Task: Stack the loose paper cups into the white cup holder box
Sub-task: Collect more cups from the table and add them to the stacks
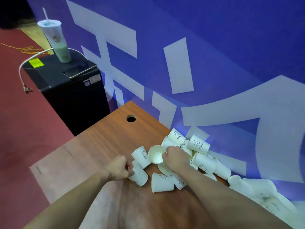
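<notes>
Loose paper cups (181,159) lie scattered on the desk (92,146) against the blue wall; the white holder box cannot be identified with certainty. Left hand (119,168) grips a tipped cup (140,176) near its rim. Right hand (176,157) pinches the rim of an upright open cup (156,154). Judged light, thin-walled, crushable: hold gently at the stiffer rolled rim.

A blue wall (214,38) with big white lettering backs the wooden bench (102,146); red floor (24,121) to the left (black cabinet (69,93) there).
</notes>
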A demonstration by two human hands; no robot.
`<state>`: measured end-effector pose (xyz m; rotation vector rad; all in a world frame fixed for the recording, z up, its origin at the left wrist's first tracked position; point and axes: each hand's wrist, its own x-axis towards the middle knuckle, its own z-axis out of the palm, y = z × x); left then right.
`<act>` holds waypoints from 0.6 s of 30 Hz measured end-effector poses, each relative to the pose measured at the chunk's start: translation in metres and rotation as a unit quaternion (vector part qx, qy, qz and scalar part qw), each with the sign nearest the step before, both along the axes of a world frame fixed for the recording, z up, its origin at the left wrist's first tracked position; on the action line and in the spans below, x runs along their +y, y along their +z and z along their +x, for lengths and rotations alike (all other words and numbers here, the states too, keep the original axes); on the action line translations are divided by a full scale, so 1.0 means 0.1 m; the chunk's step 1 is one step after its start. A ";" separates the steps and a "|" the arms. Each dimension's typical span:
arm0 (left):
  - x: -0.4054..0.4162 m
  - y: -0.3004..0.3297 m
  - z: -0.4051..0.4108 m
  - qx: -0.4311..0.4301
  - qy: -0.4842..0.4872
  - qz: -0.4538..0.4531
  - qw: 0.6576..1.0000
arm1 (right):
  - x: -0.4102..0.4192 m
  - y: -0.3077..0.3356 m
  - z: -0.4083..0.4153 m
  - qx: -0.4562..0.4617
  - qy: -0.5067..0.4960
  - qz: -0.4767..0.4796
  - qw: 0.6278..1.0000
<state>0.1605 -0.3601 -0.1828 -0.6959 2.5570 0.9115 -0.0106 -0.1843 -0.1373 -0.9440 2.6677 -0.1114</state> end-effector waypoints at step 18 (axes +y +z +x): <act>1.64 1.22 0.12 0.079 -0.132 -0.246 0.957 | 2.04 0.75 0.66 -0.007 -0.134 -0.086 0.987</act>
